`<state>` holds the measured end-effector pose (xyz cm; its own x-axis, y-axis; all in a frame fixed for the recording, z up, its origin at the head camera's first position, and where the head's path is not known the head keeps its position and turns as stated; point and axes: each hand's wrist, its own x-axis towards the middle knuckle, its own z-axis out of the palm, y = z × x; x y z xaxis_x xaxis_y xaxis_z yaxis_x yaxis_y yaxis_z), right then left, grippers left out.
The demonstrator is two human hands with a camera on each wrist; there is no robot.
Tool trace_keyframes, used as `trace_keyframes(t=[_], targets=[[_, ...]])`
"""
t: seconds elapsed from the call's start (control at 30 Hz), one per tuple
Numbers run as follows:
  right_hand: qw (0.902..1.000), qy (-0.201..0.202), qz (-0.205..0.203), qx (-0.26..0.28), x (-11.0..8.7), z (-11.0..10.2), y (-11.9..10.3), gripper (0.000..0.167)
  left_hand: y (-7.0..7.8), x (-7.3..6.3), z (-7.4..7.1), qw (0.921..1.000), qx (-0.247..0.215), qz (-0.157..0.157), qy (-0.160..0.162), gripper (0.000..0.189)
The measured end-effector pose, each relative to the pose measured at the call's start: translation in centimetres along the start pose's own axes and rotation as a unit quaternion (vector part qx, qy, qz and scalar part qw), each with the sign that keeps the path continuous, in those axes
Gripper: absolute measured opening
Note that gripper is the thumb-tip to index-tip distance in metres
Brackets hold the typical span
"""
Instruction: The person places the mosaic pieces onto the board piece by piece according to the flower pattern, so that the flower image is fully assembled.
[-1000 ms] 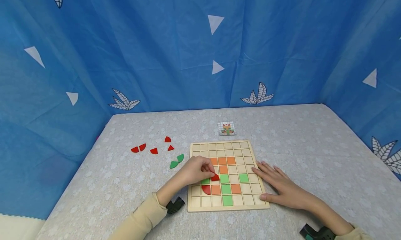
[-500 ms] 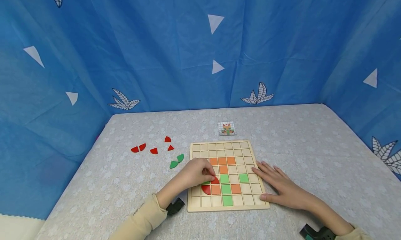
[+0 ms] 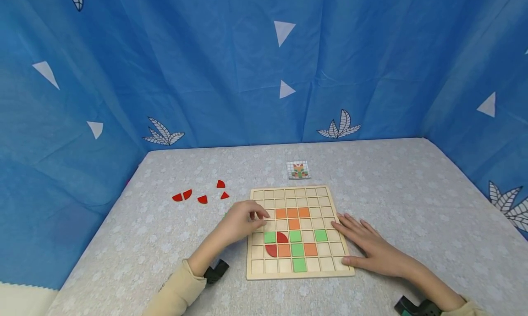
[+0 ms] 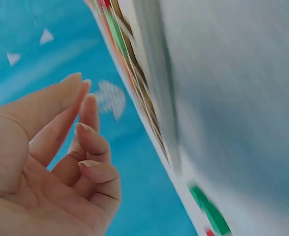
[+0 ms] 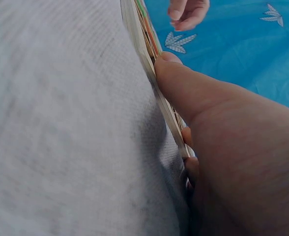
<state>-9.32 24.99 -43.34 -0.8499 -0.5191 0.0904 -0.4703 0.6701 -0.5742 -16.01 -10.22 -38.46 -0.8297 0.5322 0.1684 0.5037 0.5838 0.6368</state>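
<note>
My left hand [image 3: 241,220] hangs over the left edge of a wooden grid board [image 3: 327,263], thumb and fingers loosely bent. Nothing shows between its fingertips in the left wrist view. Below and right of it, a red quarter-circle tile [image 3: 282,237] lies in a cell between two green squares. Another red quarter-circle tile [image 3: 271,250] sits diagonally below, beside an orange square [image 3: 283,250]. My right hand [image 3: 373,247] lies with fingers extended at the board's right edge. Its thumb [image 5: 171,73] rests on the rim in the right wrist view.
Several loose red tiles [image 3: 202,199] lie on the cloth left of the board. A green tile [image 4: 208,209] shows in the left wrist view; the head view mostly hides it behind the left hand. A small pattern card [image 3: 298,170] lies beyond the board. Blue curtain surrounds the table.
My left hand pressed the red quarter-circle tile flat into its cell, let go, and moved left and up off it. The right hand stays put.
</note>
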Motion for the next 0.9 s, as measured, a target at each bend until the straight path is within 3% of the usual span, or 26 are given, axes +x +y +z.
trace_keyframes(t=[0.1,0.23,0.5,0.63,0.7,0.9], targets=[[1.0000,-0.001,0.002,0.000,0.0,0.0,0.0,0.077,-1.8,-0.7,-1.8,0.9980,-0.021,-0.039,0.044,0.010],[1.0000,0.000,0.001,-0.003,0.1,0.0,0.0,0.077,-5.1,-1.8,-4.6,0.9898,-0.023,-0.092,0.107,0.012],[0.9999,0.005,-0.007,-0.006,0.0,0.1,0.1,0.076,-10.7,-4.7,-9.5,0.9575,0.028,-0.202,0.204,0.027],[1.0000,0.003,-0.005,-0.007,-0.1,0.1,0.1,0.076,-12.4,-6.0,-10.7,0.9407,0.055,-0.253,0.219,0.032],[1.0000,0.003,-0.004,-0.006,-0.1,0.1,0.1,0.076,-13.1,-6.4,-10.9,0.9360,0.062,-0.272,0.215,0.034],[1.0000,0.002,-0.003,-0.007,-0.1,0.1,0.1,0.076,-14.5,-6.5,-11.0,0.9409,0.049,-0.286,0.176,0.045]])
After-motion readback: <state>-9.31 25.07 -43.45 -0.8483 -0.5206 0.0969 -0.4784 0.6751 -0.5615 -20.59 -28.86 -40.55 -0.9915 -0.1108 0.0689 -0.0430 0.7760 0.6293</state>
